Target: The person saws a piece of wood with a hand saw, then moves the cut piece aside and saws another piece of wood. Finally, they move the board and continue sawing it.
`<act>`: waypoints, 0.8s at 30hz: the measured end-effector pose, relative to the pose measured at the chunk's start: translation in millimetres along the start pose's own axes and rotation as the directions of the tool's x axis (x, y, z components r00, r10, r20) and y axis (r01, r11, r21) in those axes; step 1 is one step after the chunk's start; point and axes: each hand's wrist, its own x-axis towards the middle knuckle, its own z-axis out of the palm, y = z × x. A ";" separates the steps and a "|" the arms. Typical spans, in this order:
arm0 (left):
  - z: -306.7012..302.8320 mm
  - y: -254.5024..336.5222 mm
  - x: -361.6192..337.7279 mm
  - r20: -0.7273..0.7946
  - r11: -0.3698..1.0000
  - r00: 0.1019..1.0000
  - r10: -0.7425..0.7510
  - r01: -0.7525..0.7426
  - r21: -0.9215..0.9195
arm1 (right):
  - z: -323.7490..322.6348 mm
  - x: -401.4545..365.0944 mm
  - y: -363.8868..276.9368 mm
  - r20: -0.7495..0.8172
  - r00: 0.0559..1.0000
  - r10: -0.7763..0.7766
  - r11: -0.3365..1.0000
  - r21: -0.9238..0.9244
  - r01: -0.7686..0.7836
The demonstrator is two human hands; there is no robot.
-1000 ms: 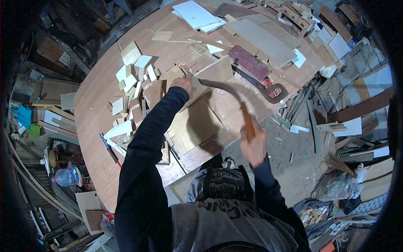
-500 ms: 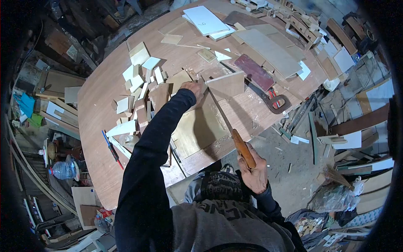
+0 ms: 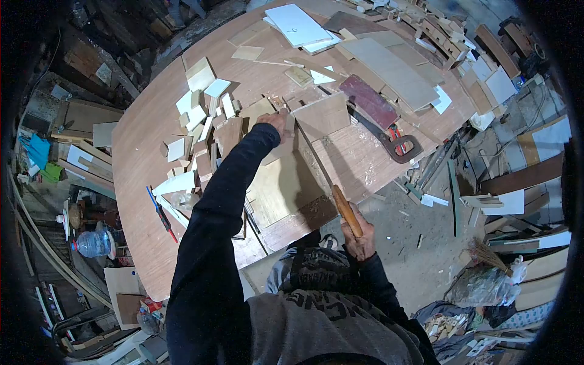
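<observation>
My right hand (image 3: 359, 234) is closed around the wooden handle of a long, narrow tool that looks like a file (image 3: 347, 213). Its thin dark blade runs away from me, up to the end of a pale wooden board (image 3: 322, 115) standing on edge. Beside the blade's far end, my left hand (image 3: 277, 123) is closed on a small wood piece (image 3: 289, 125), with its fingertips partly hidden. A flat light plywood panel (image 3: 277, 188) lies below that hand, half shaded.
Left of my forearm lie several wood offcuts (image 3: 198, 118) in a heap on the table (image 3: 140, 194). A C-shaped clamp (image 3: 410, 149) and a dark red board (image 3: 368, 102) are to the right. White panels (image 3: 298, 27) lie at the far side. A red-and-blue tool (image 3: 161, 214) rests at the left.
My right hand has shifted slightly up and left in view with the tool. My left hand stays at nearly the same spot, still closed.
</observation>
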 end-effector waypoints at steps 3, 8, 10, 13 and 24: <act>1.9 -6.1 1.1 0.070 0.999 0.997 -0.046 0.045 0.004 | -8.8 -10.0 51.7 0.089 0.994 -0.062 0.834 0.551 0.003; 5.0 -8.6 3.0 0.074 0.983 0.983 -0.168 0.173 -0.063 | -37.0 -42.6 41.0 0.259 0.959 0.111 0.467 0.839 -0.281; 0.2 -5.0 11.2 0.085 0.983 0.982 -0.167 0.172 -0.060 | -38.4 -45.9 2.7 0.068 0.998 -0.007 0.952 0.305 -0.014; 9.5 -6.0 2.3 0.001 0.997 0.997 -0.075 0.075 -0.003 | -26.2 -57.6 -39.4 -0.050 0.994 -0.102 0.972 -0.218 0.089; 5.5 0.3 -13.0 -0.174 0.993 0.978 0.112 -0.103 0.064 | -16.6 -63.4 -81.1 -0.015 0.951 -0.310 0.851 -0.450 0.271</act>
